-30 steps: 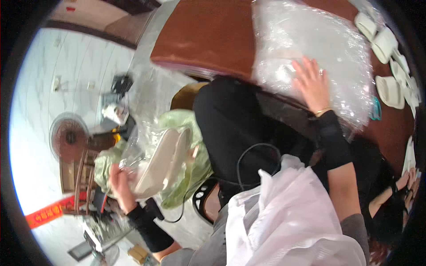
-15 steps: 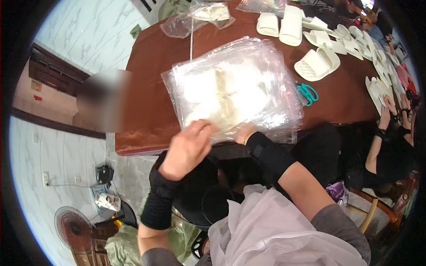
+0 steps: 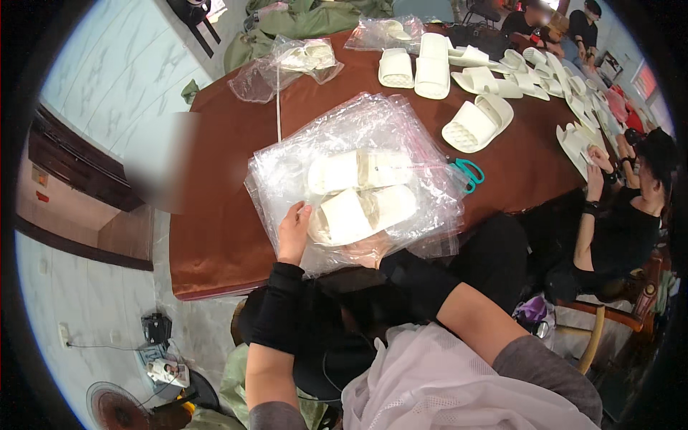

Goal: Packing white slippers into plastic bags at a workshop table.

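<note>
A pair of cream slippers (image 3: 349, 217) lies side by side on a stack of clear plastic bags (image 3: 279, 154), with glossy film around them; whether they are fully inside the top bag I cannot tell. My left hand (image 3: 292, 233) is beside the nearer slipper's left end, fingers closed on the edge of the plastic bag. At that slipper's near edge, my right hand (image 3: 368, 251) grips it from below. Its fingertips are partly hidden by the slipper and film. Black wraps cover both my wrists.
Teal-handled scissors (image 3: 468, 175) lie right of the bags on the brown-covered table (image 3: 215, 236). A loose slipper (image 3: 479, 123) and several more spread along the far right. Bagged slippers (image 3: 308, 56) are at the back. A co-worker (image 3: 609, 229) handles a slipper on the right.
The view has shifted, so the table sits lower. My left hand has moved left, off the front of the slippers. My right hand has slid left along the nearer slipper, which now shows clearly.
</note>
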